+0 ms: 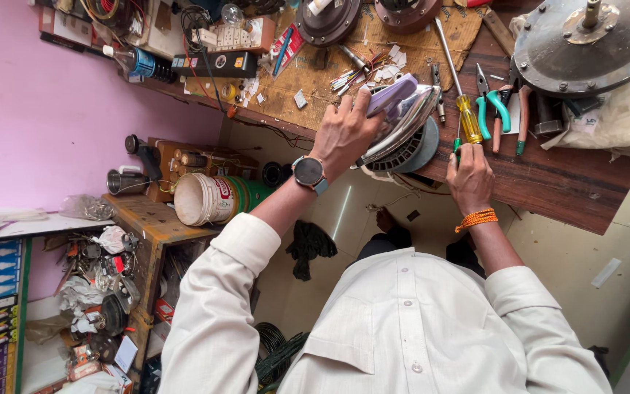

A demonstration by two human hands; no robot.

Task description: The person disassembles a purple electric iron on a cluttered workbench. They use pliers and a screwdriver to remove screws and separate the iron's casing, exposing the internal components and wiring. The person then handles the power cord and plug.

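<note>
The left hand (344,135) clasps the iron (401,120) by its purple handle, tilted on edge, while the right hand (469,175) pinches the yellow screwdriver (461,109) just beside it.

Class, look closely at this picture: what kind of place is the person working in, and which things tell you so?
Probably a small electrical repair workshop. A shiny metal clothes iron with a lilac handle lies on the worn wooden workbench beside a yellow-handled screwdriver, green-handled pliers and a round grey metal motor housing.
</note>
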